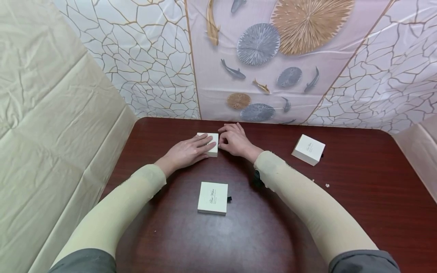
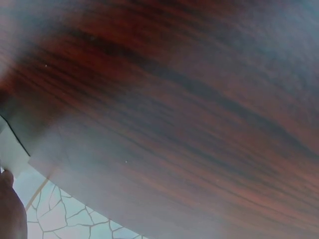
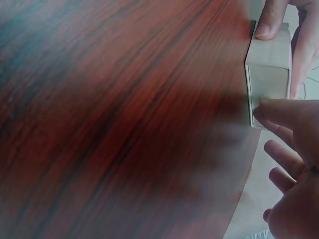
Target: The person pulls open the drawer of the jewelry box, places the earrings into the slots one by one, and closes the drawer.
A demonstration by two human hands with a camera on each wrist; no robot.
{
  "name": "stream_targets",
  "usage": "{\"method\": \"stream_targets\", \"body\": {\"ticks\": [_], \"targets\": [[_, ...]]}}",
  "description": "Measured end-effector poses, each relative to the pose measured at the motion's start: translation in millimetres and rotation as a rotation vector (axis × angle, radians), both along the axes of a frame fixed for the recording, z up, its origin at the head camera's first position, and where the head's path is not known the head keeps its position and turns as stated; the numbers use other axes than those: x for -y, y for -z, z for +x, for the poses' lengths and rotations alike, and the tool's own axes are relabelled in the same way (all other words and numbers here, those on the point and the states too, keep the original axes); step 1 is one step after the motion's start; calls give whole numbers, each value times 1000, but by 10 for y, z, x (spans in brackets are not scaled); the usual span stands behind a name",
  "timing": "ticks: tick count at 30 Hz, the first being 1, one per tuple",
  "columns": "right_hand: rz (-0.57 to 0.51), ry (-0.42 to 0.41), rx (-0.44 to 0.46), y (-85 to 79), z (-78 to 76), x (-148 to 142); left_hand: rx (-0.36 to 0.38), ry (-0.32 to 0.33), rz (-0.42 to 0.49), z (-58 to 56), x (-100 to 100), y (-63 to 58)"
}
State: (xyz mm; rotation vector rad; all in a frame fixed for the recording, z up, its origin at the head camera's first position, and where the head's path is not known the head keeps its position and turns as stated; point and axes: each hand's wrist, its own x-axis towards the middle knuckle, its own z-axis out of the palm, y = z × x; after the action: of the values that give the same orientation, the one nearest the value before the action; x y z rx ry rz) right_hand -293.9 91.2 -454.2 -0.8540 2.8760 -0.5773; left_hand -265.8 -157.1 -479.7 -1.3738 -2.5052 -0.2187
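Near the table's far edge my left hand (image 1: pixel 189 149) holds a small white cardboard box (image 1: pixel 214 151), its fingers spread over the lid. In the right wrist view its thumb (image 3: pixel 266 27) presses the near side of the box (image 3: pixel 271 52). My right hand (image 1: pixel 237 140) is at the right end of the box, thumb and index finger (image 3: pixel 279 107) brought together against that end, the other fingers loosely bent. What lies between those two fingertips is hidden. The left wrist view catches only a bit of a finger (image 2: pixel 10 209) and the box's pale side (image 2: pixel 12 149).
A flat white box (image 1: pixel 213 198) with printed lettering and a black tab lies nearer me. Another white box (image 1: pixel 308 149) stands at the right. Small pale bits (image 1: pixel 327 185) lie below it. A patterned cloth (image 1: pixel 153 76) hangs behind the dark wooden table (image 1: pixel 164 235).
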Motion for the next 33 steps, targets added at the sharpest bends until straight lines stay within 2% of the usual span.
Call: {"method": "stream_targets", "body": {"ticks": [9,18,26,33], "targets": [[-3,12,12,-9,37,-43,-8,-3,-11,3,-28,-2],[-2,18,11,-51,112,-226,-2,-22,-49,16,-8,-24],[-4,-1,-21,-143,214,-382,-36,-23,-51,60,15,-134],[-33,-15,-38,-172,340,-561,-27,-26,-79,188,46,-275]]}}
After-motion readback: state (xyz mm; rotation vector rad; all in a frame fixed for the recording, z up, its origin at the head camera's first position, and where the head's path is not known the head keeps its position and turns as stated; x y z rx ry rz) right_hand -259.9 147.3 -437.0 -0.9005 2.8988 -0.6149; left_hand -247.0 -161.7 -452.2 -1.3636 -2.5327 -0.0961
